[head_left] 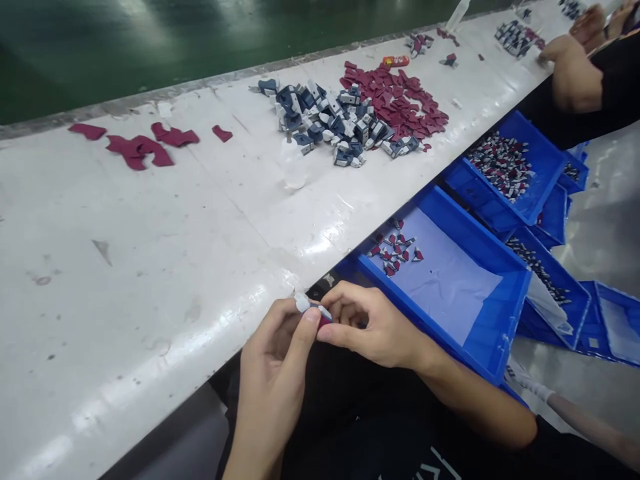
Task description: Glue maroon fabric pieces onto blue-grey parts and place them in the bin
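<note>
You have both hands together just past the table edge, low in the middle of the frame; your left hand pinches a small part of white and maroon between thumb and fingers, while your right hand meets its other end with thumb and bent forefinger.

The step in hand looks like fitting or pressing the maroon piece onto the pale body; the next move would seem to call for a steady left pinch and a careful push from your right thumb, keeping the edges aligned; similar maroon-marked pieces lie in the blue bin at centre right, with the navy-and-white pile and the maroon heap at upper centre.

Your fingertips cover much of the part, so whether the maroon is seated or merely held against it, you cannot tell from here; the inner fingers of your left hand are hidden; a co-worker's hands at upper right are blurred and cut off by the frame, and what they hold is hard to make out.
</note>
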Tool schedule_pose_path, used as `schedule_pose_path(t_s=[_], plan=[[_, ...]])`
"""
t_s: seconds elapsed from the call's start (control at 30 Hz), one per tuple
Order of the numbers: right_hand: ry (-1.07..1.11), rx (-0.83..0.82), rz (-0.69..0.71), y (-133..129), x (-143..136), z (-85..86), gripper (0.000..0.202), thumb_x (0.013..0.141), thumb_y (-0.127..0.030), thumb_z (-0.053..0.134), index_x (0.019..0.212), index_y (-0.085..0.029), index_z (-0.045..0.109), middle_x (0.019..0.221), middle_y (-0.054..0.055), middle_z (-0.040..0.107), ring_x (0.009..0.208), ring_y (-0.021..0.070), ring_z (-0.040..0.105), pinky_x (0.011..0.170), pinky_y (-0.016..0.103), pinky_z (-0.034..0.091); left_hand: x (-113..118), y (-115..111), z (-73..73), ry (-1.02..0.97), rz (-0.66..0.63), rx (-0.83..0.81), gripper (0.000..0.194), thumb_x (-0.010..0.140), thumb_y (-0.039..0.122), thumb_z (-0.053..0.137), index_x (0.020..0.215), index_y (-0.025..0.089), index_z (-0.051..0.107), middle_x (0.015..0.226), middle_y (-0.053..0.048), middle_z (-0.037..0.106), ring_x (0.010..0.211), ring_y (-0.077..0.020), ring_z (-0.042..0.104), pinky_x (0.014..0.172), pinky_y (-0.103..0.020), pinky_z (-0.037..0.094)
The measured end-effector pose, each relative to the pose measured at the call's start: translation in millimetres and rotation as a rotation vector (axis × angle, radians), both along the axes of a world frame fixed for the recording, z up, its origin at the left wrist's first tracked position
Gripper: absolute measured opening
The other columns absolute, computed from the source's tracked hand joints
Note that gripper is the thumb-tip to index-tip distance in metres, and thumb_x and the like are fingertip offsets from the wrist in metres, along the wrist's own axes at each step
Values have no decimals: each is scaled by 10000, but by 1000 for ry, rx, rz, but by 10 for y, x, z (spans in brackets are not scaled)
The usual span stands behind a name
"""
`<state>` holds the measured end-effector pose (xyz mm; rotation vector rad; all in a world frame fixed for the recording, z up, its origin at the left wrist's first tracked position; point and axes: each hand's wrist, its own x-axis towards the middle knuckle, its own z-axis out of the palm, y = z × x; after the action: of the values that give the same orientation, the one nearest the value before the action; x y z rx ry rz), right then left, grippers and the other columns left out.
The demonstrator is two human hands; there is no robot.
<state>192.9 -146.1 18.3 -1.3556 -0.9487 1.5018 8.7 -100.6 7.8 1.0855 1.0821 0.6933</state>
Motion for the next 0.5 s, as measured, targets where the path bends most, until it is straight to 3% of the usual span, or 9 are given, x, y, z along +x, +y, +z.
schedule_pose_path(t_s=[0.17,0.5], plan=[[13,26,-12,19,-6,18,288,962,-381,909,960,-204,682,718,-55,657,588,101,607,558,234,471,73,10,16,2,-28,-19,284,1053,552,749,1006,273,751,909,21,690,824,-130,657,735,-219,579],[147,-1,-102,18,52,-20,293,966,-357,902,961,-203,652,660,-80,651,462,71,544,457,189,431,118,154,41,-43,-103,-29,346,1090,554,679,1013,242,806,942,-23,746,831,-167,663,777,-292,575]])
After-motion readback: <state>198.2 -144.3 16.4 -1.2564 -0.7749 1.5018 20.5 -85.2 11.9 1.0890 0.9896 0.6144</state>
